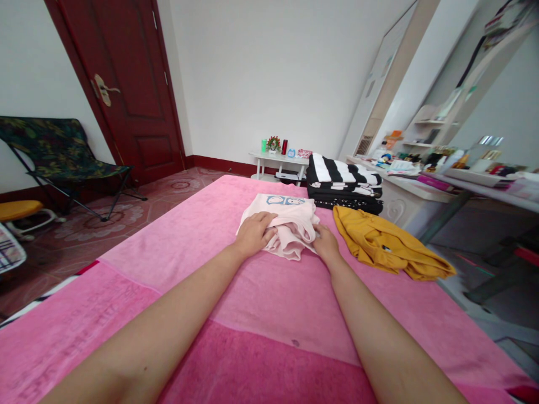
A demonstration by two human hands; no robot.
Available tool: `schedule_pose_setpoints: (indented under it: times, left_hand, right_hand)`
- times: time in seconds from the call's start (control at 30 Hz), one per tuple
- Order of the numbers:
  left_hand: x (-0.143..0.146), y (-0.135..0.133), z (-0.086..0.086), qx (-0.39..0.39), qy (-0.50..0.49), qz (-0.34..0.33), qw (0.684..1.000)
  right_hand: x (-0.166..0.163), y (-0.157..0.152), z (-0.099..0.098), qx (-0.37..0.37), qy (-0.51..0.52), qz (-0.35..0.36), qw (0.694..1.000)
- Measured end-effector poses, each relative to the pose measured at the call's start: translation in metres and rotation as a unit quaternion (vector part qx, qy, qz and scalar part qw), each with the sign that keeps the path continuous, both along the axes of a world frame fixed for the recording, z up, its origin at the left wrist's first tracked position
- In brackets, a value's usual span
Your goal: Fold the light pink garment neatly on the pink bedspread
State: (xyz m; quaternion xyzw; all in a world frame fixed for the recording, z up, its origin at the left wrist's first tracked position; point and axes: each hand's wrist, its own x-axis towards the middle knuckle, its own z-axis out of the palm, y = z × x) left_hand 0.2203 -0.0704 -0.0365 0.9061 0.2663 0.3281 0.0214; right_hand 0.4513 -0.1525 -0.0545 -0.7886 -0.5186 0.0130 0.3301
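A pale pink T-shirt [290, 224] with a blue-and-white print lies bunched and partly folded over on the pink bed cover [278, 297]. My left hand [254, 233] is on its left side, fingers bent over the cloth and the thumb nearer me. At the shirt's right edge, my right hand [326, 244] pinches the fabric; some of its fingertips are hidden. A crumpled mustard-yellow garment [387, 244] lies to the right of my right hand, apart from it.
Folded black-and-white striped clothes [345, 177] are stacked at the bed's far right corner. Beyond stands a small white table [280, 158] with a plant and cans. A cluttered dressing table [438, 185] is at right, a folding chair [76, 151] at left.
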Motion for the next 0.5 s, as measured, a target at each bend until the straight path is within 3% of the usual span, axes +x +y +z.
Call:
schedule_pose_setpoints:
  times: [0.5]
  left_hand:
    - [0.0004,0.0009,-0.0011,0.001,-0.001,0.001,1.000]
  right_hand:
    - [0.0004,0.0006,0.0000,-0.001,-0.001,-0.003,1.000]
